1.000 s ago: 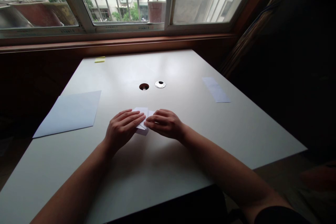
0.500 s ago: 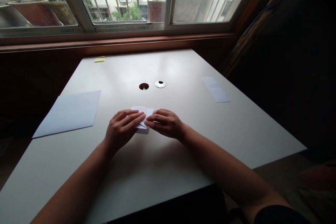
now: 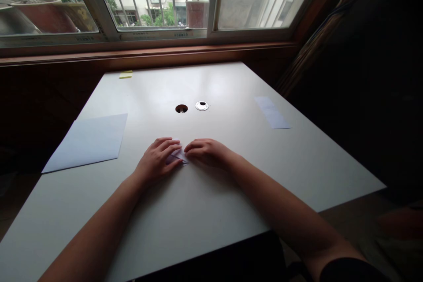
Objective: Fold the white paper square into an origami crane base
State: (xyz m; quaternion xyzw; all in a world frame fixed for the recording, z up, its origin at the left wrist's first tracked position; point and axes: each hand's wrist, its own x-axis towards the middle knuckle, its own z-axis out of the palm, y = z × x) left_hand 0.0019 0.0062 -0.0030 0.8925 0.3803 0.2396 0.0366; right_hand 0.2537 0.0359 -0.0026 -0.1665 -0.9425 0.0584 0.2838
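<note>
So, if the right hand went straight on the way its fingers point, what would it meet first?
Most likely the folded white paper, just beyond the right hand; they may already touch, the gap is unclear. The left hand lies beyond.

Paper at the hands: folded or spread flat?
Folded: slanting edges and overlapping layers show on the white paper between the left hand and right hand. The rest is hidden.
</note>
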